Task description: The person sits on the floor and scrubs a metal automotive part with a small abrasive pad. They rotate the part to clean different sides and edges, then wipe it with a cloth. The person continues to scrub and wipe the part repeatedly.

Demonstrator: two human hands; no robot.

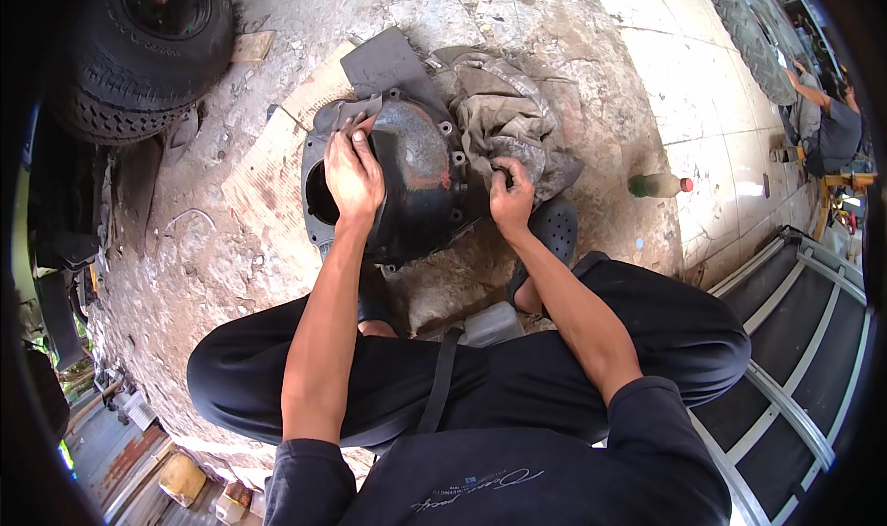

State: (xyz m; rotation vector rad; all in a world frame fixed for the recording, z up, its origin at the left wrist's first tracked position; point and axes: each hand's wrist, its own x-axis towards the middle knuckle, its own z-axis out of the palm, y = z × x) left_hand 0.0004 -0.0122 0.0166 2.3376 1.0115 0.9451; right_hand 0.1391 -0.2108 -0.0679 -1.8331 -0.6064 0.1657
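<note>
A dark cast-metal housing [416, 159] with a flange, bolt holes and a round opening at its left stands on the floor between my feet. My left hand [353, 169] lies over its upper left part, fingers extended, pressing a piece of dark sandpaper or cloth [372, 108] against the metal. My right hand [511, 193] is curled at the housing's right side, its fingers on the edge of a crumpled, grimy grey cloth [509, 110]. What lies under the right fingers is partly hidden. A dark flat sheet [388, 62] lies behind the housing.
Flattened cardboard [267, 179] lies left of the housing. Stacked tires [132, 76] stand upper left. A green bottle [658, 185] with a red cap lies right. A metal frame [783, 387] stands lower right. Another person [835, 128] is near a tire [752, 41] at upper right.
</note>
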